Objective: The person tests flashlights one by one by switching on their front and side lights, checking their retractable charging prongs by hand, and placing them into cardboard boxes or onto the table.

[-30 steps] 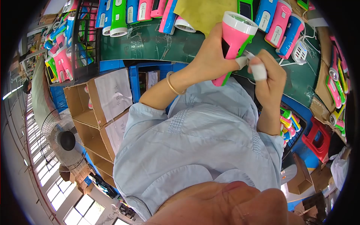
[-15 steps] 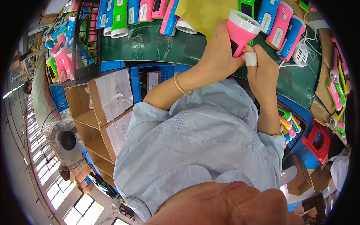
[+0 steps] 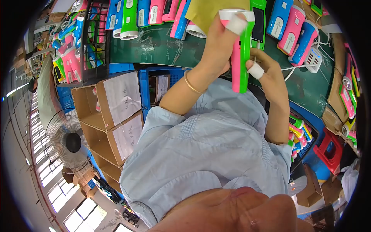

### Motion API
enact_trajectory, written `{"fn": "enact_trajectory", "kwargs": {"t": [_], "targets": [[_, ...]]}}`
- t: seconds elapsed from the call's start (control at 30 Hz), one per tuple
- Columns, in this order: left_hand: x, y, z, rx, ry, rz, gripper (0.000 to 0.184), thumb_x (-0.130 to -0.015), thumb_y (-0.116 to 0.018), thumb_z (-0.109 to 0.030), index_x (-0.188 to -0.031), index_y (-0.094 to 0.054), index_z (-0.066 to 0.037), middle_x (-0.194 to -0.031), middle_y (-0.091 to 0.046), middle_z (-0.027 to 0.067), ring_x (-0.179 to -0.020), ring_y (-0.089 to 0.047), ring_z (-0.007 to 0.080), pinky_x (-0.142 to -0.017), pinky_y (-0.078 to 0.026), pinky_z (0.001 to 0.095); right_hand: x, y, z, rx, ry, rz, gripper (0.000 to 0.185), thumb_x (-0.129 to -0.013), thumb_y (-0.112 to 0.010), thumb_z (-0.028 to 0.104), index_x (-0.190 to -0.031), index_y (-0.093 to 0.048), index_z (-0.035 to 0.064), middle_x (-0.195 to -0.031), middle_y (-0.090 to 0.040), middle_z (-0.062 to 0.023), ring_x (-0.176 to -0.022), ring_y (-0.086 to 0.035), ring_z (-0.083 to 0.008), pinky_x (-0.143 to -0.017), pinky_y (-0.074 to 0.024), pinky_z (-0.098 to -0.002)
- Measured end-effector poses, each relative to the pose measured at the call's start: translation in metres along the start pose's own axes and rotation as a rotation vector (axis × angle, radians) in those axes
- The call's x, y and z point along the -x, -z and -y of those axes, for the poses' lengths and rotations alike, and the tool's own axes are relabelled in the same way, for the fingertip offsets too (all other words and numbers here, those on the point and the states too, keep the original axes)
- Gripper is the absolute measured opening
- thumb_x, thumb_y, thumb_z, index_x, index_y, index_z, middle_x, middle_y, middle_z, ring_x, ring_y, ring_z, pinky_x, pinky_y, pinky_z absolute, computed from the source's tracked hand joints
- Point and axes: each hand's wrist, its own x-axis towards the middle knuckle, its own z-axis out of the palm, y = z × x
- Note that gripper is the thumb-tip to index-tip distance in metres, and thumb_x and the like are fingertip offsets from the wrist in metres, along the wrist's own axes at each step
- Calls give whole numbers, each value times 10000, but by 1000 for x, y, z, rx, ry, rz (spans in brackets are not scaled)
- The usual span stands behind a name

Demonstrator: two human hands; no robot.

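In the head view, my left hand (image 3: 216, 48) is closed around the upper part of a pink and green flashlight (image 3: 240, 65). Its white-rimmed head points away from me, and the seam between the two colours faces up. A blurred white wrap (image 3: 236, 24) covers the left thumb, which lies across the head. My right hand (image 3: 272, 75) is beside the flashlight body, with a white-wrapped finger (image 3: 256, 71) close to the green edge. Its fingers are curled in a pinch, and a small thin thing shows between them, too small to name.
Several flashlights (image 3: 156, 11) lie along the back of the green table (image 3: 162, 48), beside a yellow cloth (image 3: 201, 15). A white multi-port charger (image 3: 312, 62) with cables sits at right. A black basket (image 3: 92, 50) of flashlights and cardboard compartments (image 3: 94, 112) stand at left.
The flashlight has turned from its head facing up toward me to lying lengthwise, its pink and green side showing. My left thumb has come over the head; my right hand has shifted slightly down.
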Motion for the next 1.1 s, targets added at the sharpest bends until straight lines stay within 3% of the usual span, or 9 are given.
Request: {"fn": "enact_trajectory", "kwargs": {"t": [0.1,0.2,0.33,0.5,0.57,0.67,0.97,1.07,1.1], "targets": [[-12,3,-2,-64,38,72,591,-911,-301,-568,-1003,-509,-23,-838,-578,96,-699,-572,176,-601,-493,311,-2,-6,-2,22,56,-62,438,-853,-612,207,-1166,-508,-82,-988,-612,-101,-926,-554,-143,-825,-428,-262],[-9,-2,6,72,64,-142,431,-972,-326,-373,-1057,-545,-11,-924,-608,81,-780,-595,148,-709,-491,262,-7,-13,-3,-138,199,-105,427,-845,-626,213,-1136,-524,-82,-948,-613,-88,-901,-547,-131,-804,-431,-260],[-23,1,25,-354,-337,-265,550,-976,-219,-436,-1055,-536,7,-906,-611,82,-767,-581,135,-690,-477,247,-14,-15,-11,-72,203,-135,437,-829,-649,215,-1136,-521,-69,-959,-605,-89,-900,-539,-127,-787,-435,-267],[-26,23,9,497,230,161,556,-889,-433,-480,-987,-557,54,-900,-620,139,-823,-599,276,-719,-499,364,-15,-28,-11,348,406,-475,449,-727,-741,236,-1014,-512,-23,-898,-570,-122,-812,-558,-211,-732,-451,-312],[-20,2,-4,403,173,34,661,-884,-274,-591,-967,-535,11,-826,-597,121,-719,-580,225,-631,-491,340,-19,-34,-2,685,523,-756,444,-683,-768,232,-962,-507,5,-856,-538,-133,-760,-547,-262,-679,-453,-330],[-12,-10,3,367,183,-148,791,-850,-136,-689,-949,-531,-11,-709,-573,126,-638,-557,222,-574,-466,335,-16,-35,-3,689,609,-665,435,-677,-763,215,-962,-506,10,-860,-526,-127,-748,-523,-260,-641,-444,-338],[-20,-4,4,336,210,29,709,-887,-172,-619,-969,-522,-9,-782,-578,138,-686,-562,214,-613,-464,344,-5,-5,-17,374,290,-182,504,-799,-661,317,-1114,-502,-42,-898,-607,-144,-745,-600,-195,-648,-456,-272],[-27,-8,-2,265,84,44,364,-929,-450,-298,-1151,-459,-10,-1056,-551,132,-899,-575,203,-791,-482,354,6,12,-18,-149,46,-200,477,-819,-627,332,-1107,-514,-31,-901,-616,-121,-731,-607,-182,-615,-466,-268],[-35,3,-9,19,38,100,428,-942,-382,-355,-1176,-449,-3,-1072,-546,159,-946,-574,226,-828,-468,383,8,29,-21,-284,107,-345,453,-826,-614,323,-1100,-520,-24,-888,-614,-108,-720,-607,-178,-603,-475,-274]]}}
